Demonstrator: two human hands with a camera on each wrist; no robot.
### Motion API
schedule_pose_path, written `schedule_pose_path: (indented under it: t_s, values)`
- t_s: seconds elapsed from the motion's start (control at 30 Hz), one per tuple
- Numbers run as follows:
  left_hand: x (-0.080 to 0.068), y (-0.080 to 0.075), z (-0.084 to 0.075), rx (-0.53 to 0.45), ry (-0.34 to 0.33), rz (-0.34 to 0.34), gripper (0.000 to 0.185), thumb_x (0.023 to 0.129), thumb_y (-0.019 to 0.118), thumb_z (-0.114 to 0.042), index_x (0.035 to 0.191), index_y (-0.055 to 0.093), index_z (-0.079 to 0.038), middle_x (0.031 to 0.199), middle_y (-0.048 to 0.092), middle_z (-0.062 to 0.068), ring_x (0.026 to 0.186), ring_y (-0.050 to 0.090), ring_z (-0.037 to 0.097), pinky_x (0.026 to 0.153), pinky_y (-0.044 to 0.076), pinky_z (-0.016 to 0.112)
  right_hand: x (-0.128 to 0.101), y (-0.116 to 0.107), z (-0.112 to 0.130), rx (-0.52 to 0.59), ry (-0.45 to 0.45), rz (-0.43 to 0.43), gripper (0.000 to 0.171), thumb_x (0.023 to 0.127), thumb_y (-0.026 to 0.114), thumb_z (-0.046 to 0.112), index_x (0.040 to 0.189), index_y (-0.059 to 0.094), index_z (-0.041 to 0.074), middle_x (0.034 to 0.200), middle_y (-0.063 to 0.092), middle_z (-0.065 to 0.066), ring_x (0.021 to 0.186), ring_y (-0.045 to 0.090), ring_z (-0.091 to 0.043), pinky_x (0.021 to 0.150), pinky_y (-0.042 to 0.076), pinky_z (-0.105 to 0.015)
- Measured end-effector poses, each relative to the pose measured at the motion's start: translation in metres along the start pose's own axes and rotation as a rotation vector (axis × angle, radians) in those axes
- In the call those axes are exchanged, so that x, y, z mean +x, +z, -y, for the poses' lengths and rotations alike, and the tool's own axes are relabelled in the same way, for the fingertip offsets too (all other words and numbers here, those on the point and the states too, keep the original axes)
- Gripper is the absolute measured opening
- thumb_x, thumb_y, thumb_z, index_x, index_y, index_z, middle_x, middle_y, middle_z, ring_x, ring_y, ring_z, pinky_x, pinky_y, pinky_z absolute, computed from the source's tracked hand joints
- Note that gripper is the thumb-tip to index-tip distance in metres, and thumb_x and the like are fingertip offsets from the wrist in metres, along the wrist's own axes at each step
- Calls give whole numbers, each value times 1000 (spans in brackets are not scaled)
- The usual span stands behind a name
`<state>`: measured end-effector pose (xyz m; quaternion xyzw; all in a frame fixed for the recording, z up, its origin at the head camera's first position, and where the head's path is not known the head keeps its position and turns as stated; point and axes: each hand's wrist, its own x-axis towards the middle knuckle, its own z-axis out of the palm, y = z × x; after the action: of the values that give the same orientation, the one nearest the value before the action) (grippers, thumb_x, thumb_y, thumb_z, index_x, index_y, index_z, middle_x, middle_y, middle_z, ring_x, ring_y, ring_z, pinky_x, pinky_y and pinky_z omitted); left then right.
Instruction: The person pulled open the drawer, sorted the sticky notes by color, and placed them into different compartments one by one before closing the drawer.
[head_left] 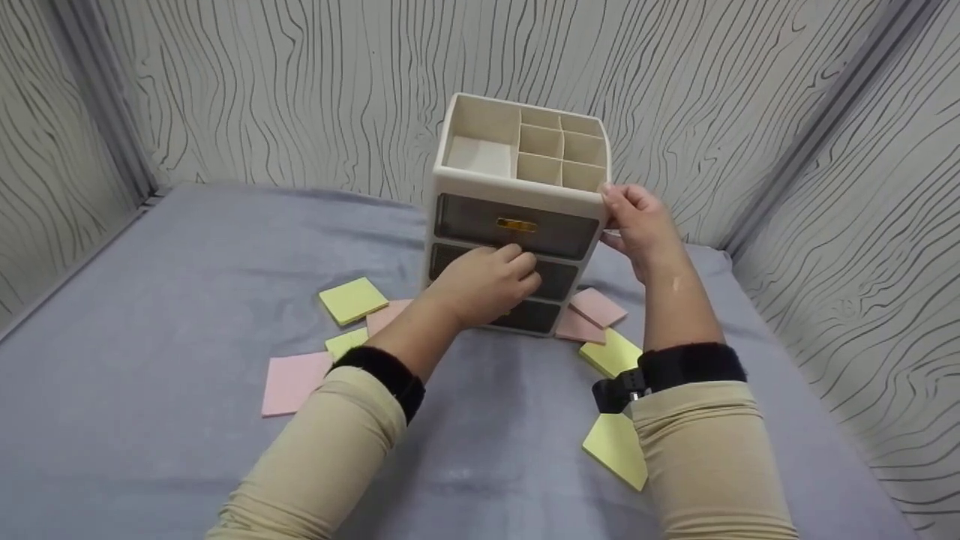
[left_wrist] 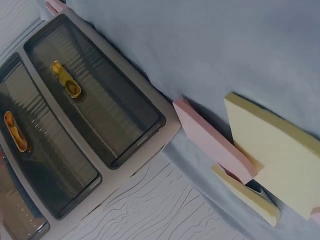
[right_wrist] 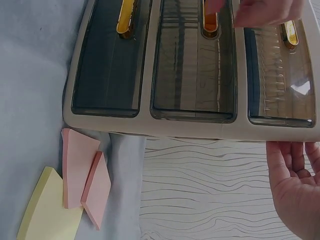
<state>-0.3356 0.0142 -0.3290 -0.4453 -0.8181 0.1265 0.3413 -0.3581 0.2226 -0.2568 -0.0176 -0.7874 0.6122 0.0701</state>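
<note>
The cream plastic desk organiser with three smoky drawers and open top compartments (head_left: pixel 519 210) stands at the far middle of the grey cloth-covered counter (head_left: pixel 150 300), close to the wood-grain wall. The left hand (head_left: pixel 487 281) is at the middle drawer (right_wrist: pixel 195 60), fingers (right_wrist: pixel 260 12) curled at its gold handle (right_wrist: pixel 210 22); it looks like the opening step, with the drawer not yet drawn out. The right hand (head_left: pixel 637 221) steadies the organiser's right top corner, fingers wrapped against the side. Next, I judge, comes a straight pull toward the near edge while the right hand braces. Yellow and pink sticky-note pads lie on both sides, one yellow pad (head_left: pixel 352 300) on the left, a pink pad (head_left: pixel 598 306) on the right.
</note>
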Motion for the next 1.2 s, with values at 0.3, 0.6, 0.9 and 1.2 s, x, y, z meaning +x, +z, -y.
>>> schedule_pose_path:
  t_s: [0.3, 0.6, 0.9, 1.2]
  values:
    - [-3, 6, -2, 1, -94, 130, 38, 80, 69, -35, 108, 57, -12, 107, 52, 5, 94, 53, 19, 72, 51, 30, -1, 1, 0, -11, 4, -4, 31, 91, 53, 40, 99, 52, 10, 100, 51, -9, 97, 50, -21, 96, 41, -43]
    - [-3, 14, -3, 48, -131, 88, 15, 87, 57, -11, 102, 57, -12, 100, 53, 5, 87, 54, 18, 63, 51, 30, 0, 1, 0, -2, -15, -7, 28, 91, 53, 38, 95, 53, 11, 95, 50, -8, 93, 50, -19, 95, 42, -42]
    - [-4, 10, -5, 45, -124, 117, 24, 85, 64, -23, 106, 57, -12, 103, 52, 6, 91, 53, 20, 70, 51, 30, 0, 1, -1, -22, -27, -5, 30, 92, 52, 39, 96, 52, 9, 98, 50, -8, 95, 49, -19, 95, 42, -42]
    - [-15, 4, -12, 51, -62, -17, 12, 89, 54, -6, 98, 59, -11, 95, 53, 6, 79, 52, 19, 61, 49, 30, -1, 0, 0, -25, -4, 8, 34, 90, 53, 43, 100, 53, 10, 103, 51, -9, 98, 50, -20, 95, 42, -41]
